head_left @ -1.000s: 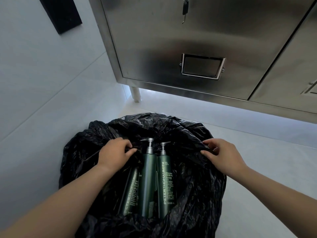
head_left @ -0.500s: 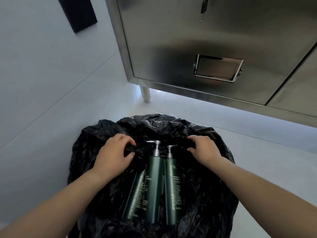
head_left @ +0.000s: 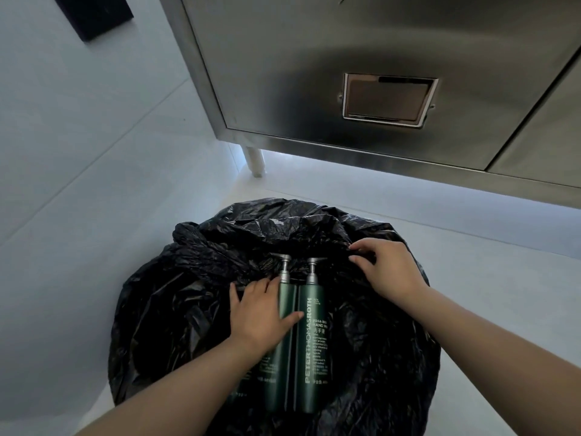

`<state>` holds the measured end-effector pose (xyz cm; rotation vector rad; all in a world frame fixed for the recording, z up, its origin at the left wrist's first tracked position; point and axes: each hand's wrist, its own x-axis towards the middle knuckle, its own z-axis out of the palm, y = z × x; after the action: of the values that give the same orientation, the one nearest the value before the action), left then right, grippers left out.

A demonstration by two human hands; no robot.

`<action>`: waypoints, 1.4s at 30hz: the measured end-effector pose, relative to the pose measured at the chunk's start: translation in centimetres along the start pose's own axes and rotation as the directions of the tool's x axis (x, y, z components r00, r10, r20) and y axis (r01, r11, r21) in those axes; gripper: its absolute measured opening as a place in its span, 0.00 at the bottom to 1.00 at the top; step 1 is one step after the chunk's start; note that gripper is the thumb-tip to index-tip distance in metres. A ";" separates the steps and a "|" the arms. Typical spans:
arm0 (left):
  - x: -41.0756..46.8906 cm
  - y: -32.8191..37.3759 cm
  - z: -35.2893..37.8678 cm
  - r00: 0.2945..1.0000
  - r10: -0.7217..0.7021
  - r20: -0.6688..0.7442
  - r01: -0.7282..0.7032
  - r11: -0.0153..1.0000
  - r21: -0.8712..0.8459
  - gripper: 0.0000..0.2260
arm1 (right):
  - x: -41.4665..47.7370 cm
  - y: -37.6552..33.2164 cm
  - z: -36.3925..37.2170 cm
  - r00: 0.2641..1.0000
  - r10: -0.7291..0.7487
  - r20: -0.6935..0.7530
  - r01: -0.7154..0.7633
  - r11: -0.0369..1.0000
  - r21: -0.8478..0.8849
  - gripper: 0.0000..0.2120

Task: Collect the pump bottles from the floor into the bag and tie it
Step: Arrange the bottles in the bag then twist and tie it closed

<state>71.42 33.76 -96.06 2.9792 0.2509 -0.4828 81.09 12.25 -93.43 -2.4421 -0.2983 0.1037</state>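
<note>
pale floor [head_left: 94, 278] under a steel cabinet [head_left: 345, 58]: thin, slippery black bag [head_left: 176, 309] holds rigid pump bottles [head_left: 309, 341]; left hand [head_left: 257, 313] flat, fingers spread; right hand [head_left: 390, 272] pinches the rim, best gathered there.

Floor [head_left: 490, 287]: pale, smooth, matte surface with faint seam lines running across it; meets a pale wall on the left-hand side.

Directly on it:
- Black plastic bag [head_left: 176, 325], crumpled and glossy, mouth open, spreading out under and around both hands [head_left: 261, 313]; its far rim rises just beyond the fingertips.
- White cylindrical cabinet leg [head_left: 254, 160], upright, well beyond the hands, carrying a stainless steel cabinet [head_left: 314, 73] raised clear of the floor.
</note>
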 end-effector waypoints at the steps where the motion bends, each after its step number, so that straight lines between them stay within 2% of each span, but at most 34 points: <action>1: 0.0 0.0 0.2 1.000 -0.007 -0.002 0.007 1.000 -0.008 0.39 | -0.1 0.0 -0.1 1.000 0.007 0.001 -0.007 1.000 0.003 0.08; 5: -0.1 0.2 0.8 0.999 -0.049 -0.023 0.050 0.998 0.043 0.43 | -0.5 0.1 -0.1 1.000 0.010 0.011 -0.010 1.000 0.000 0.09; 9: 0.0 0.9 1.2 0.993 -0.117 0.016 0.114 0.985 0.129 0.43 | -0.8 0.4 -0.1 0.999 0.027 0.033 -0.028 1.000 0.011 0.09; 13: 0.1 0.4 1.4 0.996 -0.065 0.067 0.060 0.996 0.068 0.39 | -1.0 0.5 -0.2 0.998 0.033 0.048 -0.034 0.999 0.021 0.09; 19: -1.6 -0.6 1.3 1.000 -0.013 0.028 0.013 1.000 0.004 0.38 | -0.9 0.4 -0.4 0.999 0.028 0.018 -0.028 0.999 0.017 0.08; 25: -5.9 -2.0 1.1 0.993 0.065 0.102 -0.078 0.989 0.127 0.34 | -0.2 0.2 -0.3 0.996 0.071 -0.061 -0.067 0.995 0.069 0.06; 27: -6.4 -1.9 0.7 0.993 0.091 0.068 -0.099 0.988 0.122 0.33 | -0.1 0.1 -0.3 0.995 0.080 -0.060 -0.075 0.994 0.079 0.06; 31: -4.8 0.1 -0.9 0.975 0.152 -0.159 -0.142 0.987 0.071 0.32 | -0.5 0.3 -0.3 0.998 0.053 -0.041 -0.051 0.997 0.062 0.05; 34: -2.8 2.7 -1.0 0.962 0.181 -0.203 -0.166 0.982 0.086 0.30 | -1.1 0.7 -0.5 0.997 0.068 -0.039 -0.065 0.996 0.066 0.05; 37: -1.1 5.0 0.3 0.990 0.114 -0.089 -0.110 0.993 0.045 0.30 | -1.5 1.2 -0.5 0.996 0.079 -0.050 -0.075 0.993 0.086 0.05; 40: 0.0 5.8 2.0 0.995 -0.009 0.102 0.012 1.000 -0.029 0.36 | -1.6 1.5 -0.4 0.993 0.110 -0.054 -0.104 0.990 0.093 0.06; 42: 0.1 5.7 2.8 0.984 -0.048 0.174 0.065 0.993 -0.095 0.40 | -1.8 1.4 -0.2 0.991 0.122 -0.052 -0.116 0.988 0.103 0.06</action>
<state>71.67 27.77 -98.22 2.8191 0.3334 -0.7065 79.64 10.63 -94.13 -2.3578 -0.1182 0.0976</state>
